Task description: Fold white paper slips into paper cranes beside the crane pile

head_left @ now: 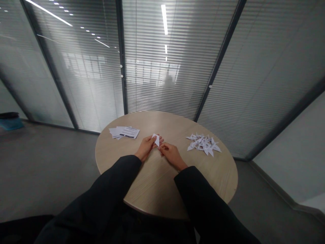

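Note:
A small white folded paper [156, 140] is held over the middle of the round table. My left hand [146, 145] grips it, with the thumb on top and the fingers spread beneath. At the paper's lower corner, the curled fingertips of my right hand [170, 153] are pinched together. To the right lies a heap of white folded paper cranes [203, 143], apart from both hands. A loose stack of white paper sheets [125, 131], with dark print on the top one, rests left of my left hand.
The round wooden table [162, 189] stands close to a glass partition [162, 91] with blinds behind dark frames. On the floor at far left is a blue bin [11, 122] with a black rim. A white wall [299, 152] rises at the right.

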### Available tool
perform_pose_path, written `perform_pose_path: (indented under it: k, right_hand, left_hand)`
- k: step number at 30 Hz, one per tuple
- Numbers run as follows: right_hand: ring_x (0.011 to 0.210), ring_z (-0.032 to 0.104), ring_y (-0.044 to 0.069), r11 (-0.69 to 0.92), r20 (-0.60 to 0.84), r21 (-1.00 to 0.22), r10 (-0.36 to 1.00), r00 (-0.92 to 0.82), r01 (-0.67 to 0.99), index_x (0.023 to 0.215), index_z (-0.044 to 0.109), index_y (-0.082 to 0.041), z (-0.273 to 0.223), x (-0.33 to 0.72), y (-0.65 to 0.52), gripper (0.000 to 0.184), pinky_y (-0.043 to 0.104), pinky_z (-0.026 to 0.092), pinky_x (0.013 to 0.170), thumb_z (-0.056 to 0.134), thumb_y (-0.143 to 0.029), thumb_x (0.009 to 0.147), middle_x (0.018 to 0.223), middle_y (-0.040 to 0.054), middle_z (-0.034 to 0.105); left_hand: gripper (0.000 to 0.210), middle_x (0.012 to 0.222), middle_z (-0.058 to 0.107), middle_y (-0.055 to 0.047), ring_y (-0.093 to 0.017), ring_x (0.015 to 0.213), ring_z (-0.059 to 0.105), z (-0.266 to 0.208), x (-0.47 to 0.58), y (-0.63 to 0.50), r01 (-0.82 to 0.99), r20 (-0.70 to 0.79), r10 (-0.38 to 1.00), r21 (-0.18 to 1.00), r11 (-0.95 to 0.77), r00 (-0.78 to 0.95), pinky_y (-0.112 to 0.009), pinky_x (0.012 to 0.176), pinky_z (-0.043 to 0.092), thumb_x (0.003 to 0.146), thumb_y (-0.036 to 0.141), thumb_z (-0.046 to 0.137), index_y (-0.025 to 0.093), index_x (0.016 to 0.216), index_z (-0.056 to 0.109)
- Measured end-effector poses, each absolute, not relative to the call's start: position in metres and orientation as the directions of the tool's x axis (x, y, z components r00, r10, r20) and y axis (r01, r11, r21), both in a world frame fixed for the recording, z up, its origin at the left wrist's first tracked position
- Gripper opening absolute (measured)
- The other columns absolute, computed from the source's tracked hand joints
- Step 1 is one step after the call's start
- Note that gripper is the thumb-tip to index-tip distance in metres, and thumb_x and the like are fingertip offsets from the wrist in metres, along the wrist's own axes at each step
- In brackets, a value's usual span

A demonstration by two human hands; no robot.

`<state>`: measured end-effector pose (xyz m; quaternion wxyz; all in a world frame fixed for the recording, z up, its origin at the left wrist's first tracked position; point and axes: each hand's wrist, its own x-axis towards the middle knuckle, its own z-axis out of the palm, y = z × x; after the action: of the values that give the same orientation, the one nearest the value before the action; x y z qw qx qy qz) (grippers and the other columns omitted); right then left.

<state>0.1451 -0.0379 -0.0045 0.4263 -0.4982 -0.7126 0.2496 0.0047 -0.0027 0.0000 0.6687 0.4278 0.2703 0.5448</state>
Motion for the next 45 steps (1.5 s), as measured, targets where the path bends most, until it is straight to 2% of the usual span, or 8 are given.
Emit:
perform_pose_path:
  k: [9,26,38,45]
  right_hand:
    - [0.052,0.054,0.011,0.399,0.412,-0.729,0.905,-0.109,0.556,0.066,0.061,-0.018,-0.004,0.144,-0.038,0.019,0.022,0.038,0.057,0.057,-0.03,0.081,0.055,-0.0025,0.059]
    - [0.052,0.052,0.011,0.433,0.449,-0.66,0.882,-0.14,0.614,0.06,0.062,-0.017,-0.005,0.144,-0.037,0.025,0.022,0.036,0.056,0.057,-0.031,0.081,0.056,-0.001,0.06]
    - [0.054,0.048,0.011,0.452,0.479,-0.604,0.864,-0.154,0.657,0.06,0.059,-0.017,-0.008,0.144,-0.035,0.025,0.022,0.034,0.057,0.053,-0.03,0.081,0.059,-0.0011,0.058]
    - [0.054,0.045,0.011,0.439,0.438,-0.617,0.881,-0.177,0.653,0.065,0.061,-0.016,-0.004,0.147,-0.038,0.026,0.022,0.03,0.056,0.049,-0.03,0.083,0.057,-0.0027,0.053]
  left_hand:
    - [0.023,0.106,0.067,-0.019,-0.022,0.094,0.067,0.007,0.004,-0.008,-0.485,0.057,0.965,0.871,0.077,0.256,-0.039,0.094,0.049,0.088,0.016,0.052,0.005,0.106,0.062]
    - [0.025,0.105,0.067,-0.02,-0.022,0.084,0.069,0.002,0.005,-0.004,-0.473,0.024,0.966,0.875,0.103,0.257,-0.036,0.083,0.055,0.084,0.014,0.057,0.004,0.106,0.062]
    - [0.026,0.105,0.068,-0.018,-0.019,0.081,0.067,-0.005,0.005,0.002,-0.384,0.072,0.971,0.923,0.023,0.23,-0.032,0.078,0.054,0.083,0.019,0.059,0.006,0.104,0.066]
    - [0.036,0.11,0.067,-0.017,-0.016,0.08,0.065,-0.005,0.003,0.002,-0.323,0.079,0.963,0.947,0.009,0.259,-0.028,0.077,0.051,0.083,0.023,0.06,0.007,0.115,0.062]
